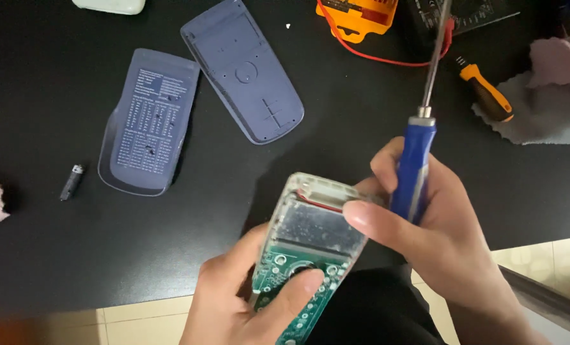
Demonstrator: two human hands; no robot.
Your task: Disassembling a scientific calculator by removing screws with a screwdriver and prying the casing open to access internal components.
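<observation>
While the left hand is cradling an opened calculator body from below, its thumb pressing on the green circuit board, the right hand is pinching the body's upper edge and clasping a blue-handled screwdriver, shaft pointing up and away. Beyond the body, on the black table, two grey-blue covers are lying side by side. Left of them, a small battery is resting. Right of the body, an orange-handled screwdriver is lying near a grey cloth.

Looks like a home electronics repair bench: matte black tabletop strewn with orange-handled screwdriver, yellow multimeter casing with red lead, small loose battery, above beige floor tiles.
</observation>
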